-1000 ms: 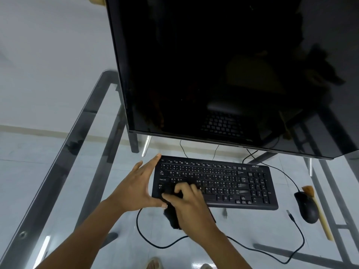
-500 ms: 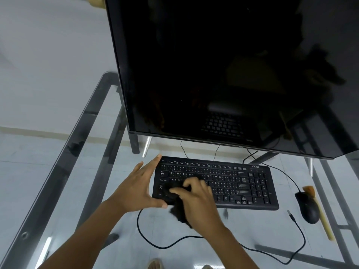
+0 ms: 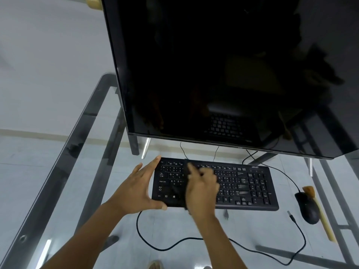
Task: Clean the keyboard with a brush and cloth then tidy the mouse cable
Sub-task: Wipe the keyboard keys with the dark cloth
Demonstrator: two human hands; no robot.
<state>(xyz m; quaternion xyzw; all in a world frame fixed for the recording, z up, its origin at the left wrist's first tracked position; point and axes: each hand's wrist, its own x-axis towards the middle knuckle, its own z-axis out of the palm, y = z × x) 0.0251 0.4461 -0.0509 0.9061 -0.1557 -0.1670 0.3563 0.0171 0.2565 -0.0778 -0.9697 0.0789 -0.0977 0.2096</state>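
A black keyboard [image 3: 248, 187] lies on the glass desk under the monitor. My left hand [image 3: 136, 189] braces its left end, with straight fingers at the back corner and the thumb at the front corner. My right hand [image 3: 202, 189] is blurred over the left-middle keys and grips a black cloth [image 3: 184, 193], which shows as a dark streak across the key rows. A black mouse [image 3: 308, 208] sits to the right of the keyboard. Its cable [image 3: 194, 238] loops loosely along the desk front and ends in a free USB plug [image 3: 291, 215]. A wooden-handled brush [image 3: 322, 216] lies beside the mouse.
A large dark monitor [image 3: 213, 74] overhangs the back of the keyboard. The glass desk [image 3: 77, 191] has a dark metal frame along its left edge. Thin cables run behind the keyboard under the monitor.
My right hand swept the cloth from the keyboard's front edge up towards the back key rows. The left hand kept its place on the left end.
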